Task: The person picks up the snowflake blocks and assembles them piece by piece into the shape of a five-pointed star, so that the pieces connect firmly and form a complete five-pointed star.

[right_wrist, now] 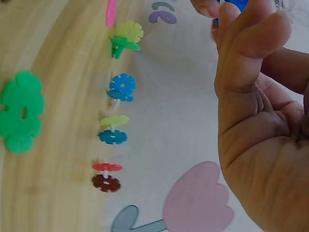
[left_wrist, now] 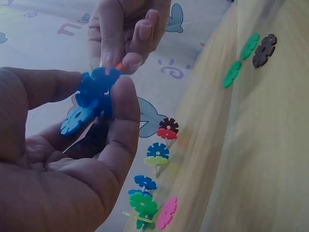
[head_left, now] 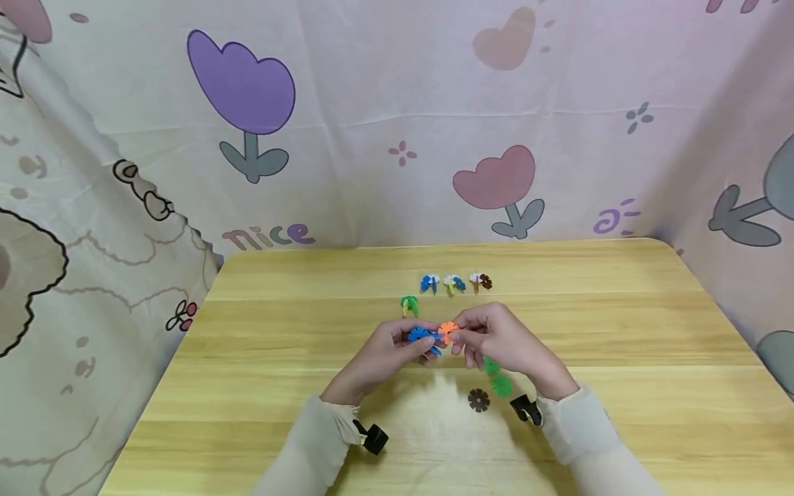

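Note:
Over the middle of the table, my left hand (head_left: 386, 350) pinches several joined blue notched plastic discs (head_left: 418, 335) between thumb and fingers. One blue disc angles off below the others in the left wrist view. My right hand (head_left: 507, 339) pinches an orange notched disc (head_left: 448, 332) by its right side, its left edge right against the blue ones. Mostly hidden behind the blue discs, the orange one is only a sliver in the left wrist view. Just beyond the hands sits a green and yellow joined piece (head_left: 409, 304).
Three joined clusters stand in a row farther back: blue and white (head_left: 430, 282), yellow and blue (head_left: 455, 284), brown and red (right_wrist: 106, 182). Loose green discs (head_left: 501, 386) and a dark brown disc (head_left: 478, 400) lie by the right forearm. A pink disc (left_wrist: 167, 212) is near the green piece.

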